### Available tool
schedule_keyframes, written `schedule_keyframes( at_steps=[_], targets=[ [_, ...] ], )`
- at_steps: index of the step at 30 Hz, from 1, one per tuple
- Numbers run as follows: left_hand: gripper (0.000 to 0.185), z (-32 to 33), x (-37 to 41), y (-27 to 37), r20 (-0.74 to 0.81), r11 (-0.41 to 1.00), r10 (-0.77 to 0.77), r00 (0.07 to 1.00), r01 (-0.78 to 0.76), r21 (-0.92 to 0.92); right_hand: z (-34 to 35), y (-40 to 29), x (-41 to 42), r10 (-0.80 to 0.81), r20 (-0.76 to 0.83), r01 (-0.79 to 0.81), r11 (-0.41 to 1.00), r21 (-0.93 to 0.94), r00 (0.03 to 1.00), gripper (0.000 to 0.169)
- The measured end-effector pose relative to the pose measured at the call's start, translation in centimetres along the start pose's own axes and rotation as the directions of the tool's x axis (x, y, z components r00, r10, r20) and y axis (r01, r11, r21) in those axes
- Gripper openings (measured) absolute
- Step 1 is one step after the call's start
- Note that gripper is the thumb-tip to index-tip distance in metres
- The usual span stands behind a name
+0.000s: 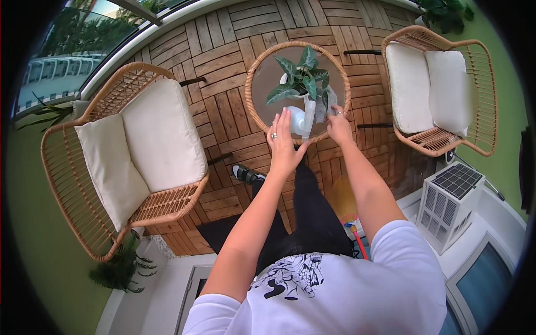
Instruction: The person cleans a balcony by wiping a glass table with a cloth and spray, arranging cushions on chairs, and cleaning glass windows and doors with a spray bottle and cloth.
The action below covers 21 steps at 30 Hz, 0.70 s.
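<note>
On the round rattan-rimmed glass table (250, 96) stands a potted plant (309, 81) with large dark green leaves and a white pot. A spray bottle (298, 121) with a pale blue body and a white trigger head is at the table's near side. My left hand (283, 144) lies against the bottle's left side; whether its fingers grip it is not clear. At the right of the bottle, my right hand (338, 125) has its fingertips on a grey cloth (321, 109), which lies partly under the leaves.
Rattan chairs with cream cushions stand left (155, 138) and right (408, 88) of the table on wooden deck tiles (226, 109). A broom (354, 228) is by my right leg. A white appliance with grilles (448, 205) stands at the right. More plants (121, 266) are along the walls.
</note>
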State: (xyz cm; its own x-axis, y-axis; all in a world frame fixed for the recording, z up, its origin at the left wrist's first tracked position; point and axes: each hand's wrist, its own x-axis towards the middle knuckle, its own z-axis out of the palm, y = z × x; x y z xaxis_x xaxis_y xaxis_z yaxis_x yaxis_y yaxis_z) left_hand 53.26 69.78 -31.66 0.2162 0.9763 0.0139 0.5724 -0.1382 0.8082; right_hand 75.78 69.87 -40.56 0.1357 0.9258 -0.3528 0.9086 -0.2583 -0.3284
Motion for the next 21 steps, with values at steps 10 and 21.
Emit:
schedule_keyframes(
  at_steps=[10,21],
  targets=[
    [0.06,1.1,2.1,1.1,-0.109,0.978,-0.164,0.981,0.147,-0.148,-1.6,1.6,0.6,0.161,0.04,-0.166,0.964,0.206,0.986,0.037],
    [0.01,-17.0,-5.7,1.3,-0.549,0.922,-0.387,0.741,0.314,-0.226,-8.7,-5.1,-3.9,-0.041,0.647,-0.391,0.767,0.509,0.762,0.04]
  ],
)
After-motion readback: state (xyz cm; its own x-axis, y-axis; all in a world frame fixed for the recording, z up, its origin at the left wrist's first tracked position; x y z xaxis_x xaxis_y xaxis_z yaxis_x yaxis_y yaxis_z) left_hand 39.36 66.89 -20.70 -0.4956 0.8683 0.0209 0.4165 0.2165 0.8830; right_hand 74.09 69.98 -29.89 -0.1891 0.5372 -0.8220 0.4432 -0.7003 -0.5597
